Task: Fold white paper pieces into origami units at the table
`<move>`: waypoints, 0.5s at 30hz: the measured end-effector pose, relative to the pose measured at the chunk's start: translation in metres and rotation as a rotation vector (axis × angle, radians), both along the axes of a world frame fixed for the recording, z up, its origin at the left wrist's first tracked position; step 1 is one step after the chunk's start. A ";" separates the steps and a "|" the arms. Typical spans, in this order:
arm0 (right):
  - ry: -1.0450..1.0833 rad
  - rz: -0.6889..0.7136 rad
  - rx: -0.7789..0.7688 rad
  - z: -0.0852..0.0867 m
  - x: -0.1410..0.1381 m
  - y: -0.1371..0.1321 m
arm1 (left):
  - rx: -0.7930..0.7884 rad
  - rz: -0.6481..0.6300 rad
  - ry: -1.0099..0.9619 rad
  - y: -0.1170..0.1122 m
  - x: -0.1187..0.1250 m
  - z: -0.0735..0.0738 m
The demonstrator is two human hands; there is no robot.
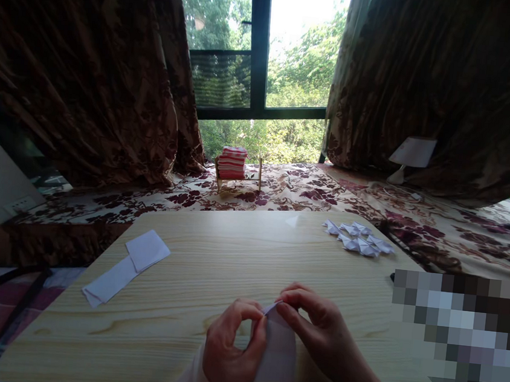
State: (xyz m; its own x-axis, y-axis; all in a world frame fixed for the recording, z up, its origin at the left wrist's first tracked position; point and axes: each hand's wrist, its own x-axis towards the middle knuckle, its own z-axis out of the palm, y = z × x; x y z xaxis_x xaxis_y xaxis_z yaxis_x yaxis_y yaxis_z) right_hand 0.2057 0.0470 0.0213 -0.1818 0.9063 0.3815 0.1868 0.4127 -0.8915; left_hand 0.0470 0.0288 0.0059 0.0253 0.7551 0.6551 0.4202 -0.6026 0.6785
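daylight is streaming through the window [260, 45] | sky [309, 2] is blowing out | floral curtains [89, 70] are lying in deep shadow | counter [201, 270] is catching soft sheen | pixelation [458, 334] is masking lower right

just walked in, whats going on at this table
A person is pinching the upper edge of a white sheet between thumb and fingers of both the left hand and the right hand, at the near side of a wood-grained table. Flat white papers lie on the left, and small folded paper pieces are grouped at the far right.
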 end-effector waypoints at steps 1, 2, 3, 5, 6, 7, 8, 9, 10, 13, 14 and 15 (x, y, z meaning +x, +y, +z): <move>0.000 -0.003 -0.002 0.000 0.000 0.000 | -0.037 0.004 -0.039 0.000 0.001 -0.001; 0.000 -0.006 -0.007 0.000 0.001 0.000 | -0.074 0.012 -0.084 0.000 0.003 -0.002; -0.002 -0.006 -0.012 0.000 0.001 0.000 | -0.108 0.027 -0.128 0.001 0.004 -0.003; -0.009 0.000 -0.020 0.000 0.002 0.000 | -0.164 0.065 -0.181 0.001 0.005 -0.004; -0.012 0.006 -0.023 0.000 0.002 0.001 | -0.182 0.072 -0.169 0.002 0.005 -0.003; -0.014 0.015 -0.024 0.000 0.002 0.001 | -0.193 0.065 -0.132 0.002 0.005 -0.002; -0.017 0.024 -0.025 0.000 0.002 0.001 | -0.194 0.045 -0.077 0.002 0.004 -0.001; -0.019 0.030 -0.026 -0.001 0.002 0.001 | -0.189 0.014 -0.015 0.003 0.003 0.000; -0.021 0.035 -0.026 -0.001 0.002 0.001 | -0.177 -0.019 0.042 0.003 0.002 0.002; -0.031 0.032 -0.024 -0.001 0.001 0.001 | -0.149 -0.065 0.097 0.003 -0.001 0.006; -0.037 0.029 -0.020 -0.001 0.001 0.001 | -0.150 -0.068 0.091 0.003 -0.001 0.007; -0.044 0.025 -0.013 0.000 0.001 0.001 | -0.154 -0.074 0.083 0.002 -0.001 0.008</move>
